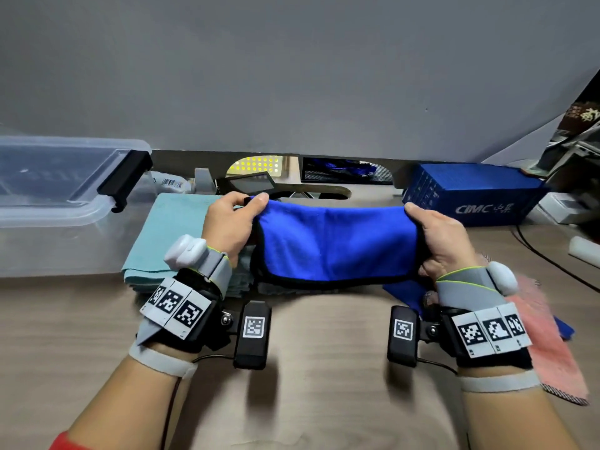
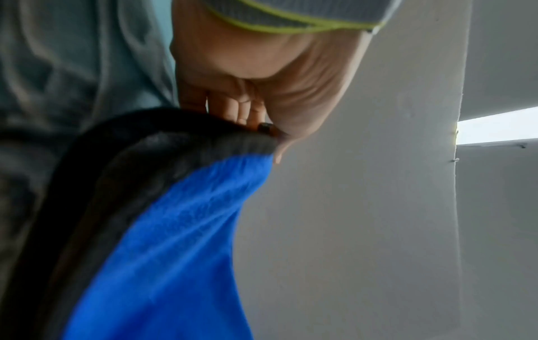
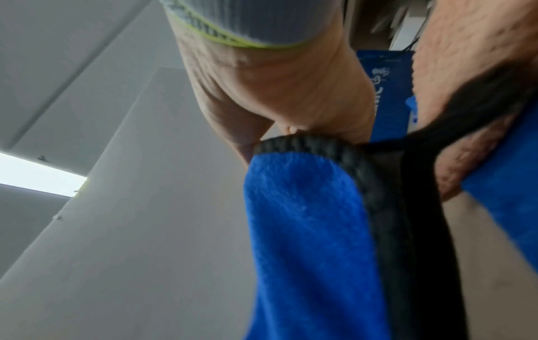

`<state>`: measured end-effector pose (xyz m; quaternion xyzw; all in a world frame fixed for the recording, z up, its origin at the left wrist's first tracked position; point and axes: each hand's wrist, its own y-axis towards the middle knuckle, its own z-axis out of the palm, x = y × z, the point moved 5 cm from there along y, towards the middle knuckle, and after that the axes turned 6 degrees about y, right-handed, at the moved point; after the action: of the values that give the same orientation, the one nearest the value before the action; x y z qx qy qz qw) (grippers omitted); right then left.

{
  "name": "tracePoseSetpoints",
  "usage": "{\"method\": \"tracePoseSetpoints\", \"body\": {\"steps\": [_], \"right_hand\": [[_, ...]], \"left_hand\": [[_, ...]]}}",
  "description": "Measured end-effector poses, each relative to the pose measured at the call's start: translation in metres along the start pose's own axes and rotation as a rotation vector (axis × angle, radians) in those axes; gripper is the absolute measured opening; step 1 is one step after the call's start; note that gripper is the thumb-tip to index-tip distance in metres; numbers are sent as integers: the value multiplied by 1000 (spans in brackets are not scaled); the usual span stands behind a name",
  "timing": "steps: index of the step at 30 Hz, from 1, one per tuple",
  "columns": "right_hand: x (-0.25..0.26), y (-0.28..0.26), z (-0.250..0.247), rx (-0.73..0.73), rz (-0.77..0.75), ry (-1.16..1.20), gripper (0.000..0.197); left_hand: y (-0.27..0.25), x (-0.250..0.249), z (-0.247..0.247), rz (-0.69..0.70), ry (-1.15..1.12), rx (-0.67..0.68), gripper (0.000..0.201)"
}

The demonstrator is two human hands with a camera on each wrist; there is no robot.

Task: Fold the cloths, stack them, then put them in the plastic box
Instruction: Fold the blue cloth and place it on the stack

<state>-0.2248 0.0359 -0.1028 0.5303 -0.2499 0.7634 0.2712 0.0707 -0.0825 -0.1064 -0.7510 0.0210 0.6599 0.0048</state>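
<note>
We record a bright blue fleecy microfibre cloth with black stitched edging (image 1: pixel 334 245), doubled over and held stretched above the wood-grain tabletop (image 1: pixel 324 368). Its nap looks soft and fuzzy in both wrist views. Under its left end lies a stack of folded pale teal cloths (image 1: pixel 162 235). A clear plastic box with a black latch (image 1: pixel 65 190) stands at far left. A salmon-pink textured cloth (image 1: pixel 548 345) lies flat at right, with more blue fabric partly hidden beneath our right wrist. A dark blue ribbed container-shaped box (image 1: pixel 470 196) stands behind. Our left hand (image 1: pixel 230 225) and right hand (image 1: pixel 438 241) each pinch one end, fingers (image 2: pixel 241 108) curled narrowly on the hem.
</note>
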Motion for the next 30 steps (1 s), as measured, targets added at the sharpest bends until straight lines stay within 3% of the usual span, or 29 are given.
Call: {"method": "tracePoseSetpoints", "body": {"steps": [4,8,10,13,17,19,21,22,24,26,27,30], "right_hand": [[2,-22,37,185,-41,-74,14],[-8,-62,78,410,-33,-102,5],[-10,-76,89,450,-61,-111,11],[-8,-83,93,469,-117,-45,22],[-6,-80,90,448,-166,-129,29],[-5,-76,87,438,-171,-150,23],[3,-73,84,450,-181,-153,21],[8,-71,82,462,-188,-134,21],[19,-69,79,512,-187,-45,21],[27,-69,77,578,-184,33,23],[29,-68,77,603,-180,63,24],[24,-58,72,600,-138,104,27]], "left_hand": [[-25,-17,31,-2,-100,211,24],[-45,-28,48,80,-119,336,18],[-51,-34,49,127,-110,349,17],[-53,-39,47,66,-115,345,40],[-57,-44,47,59,-82,434,53],[-56,-43,47,85,-62,443,49],[-49,-40,42,127,-62,355,29],[-43,-37,38,141,-63,287,29],[-35,-30,32,167,-54,195,68],[-29,-21,36,115,-115,298,95],[-30,-18,40,91,-154,392,91],[-37,-17,47,23,-155,546,39]]}}
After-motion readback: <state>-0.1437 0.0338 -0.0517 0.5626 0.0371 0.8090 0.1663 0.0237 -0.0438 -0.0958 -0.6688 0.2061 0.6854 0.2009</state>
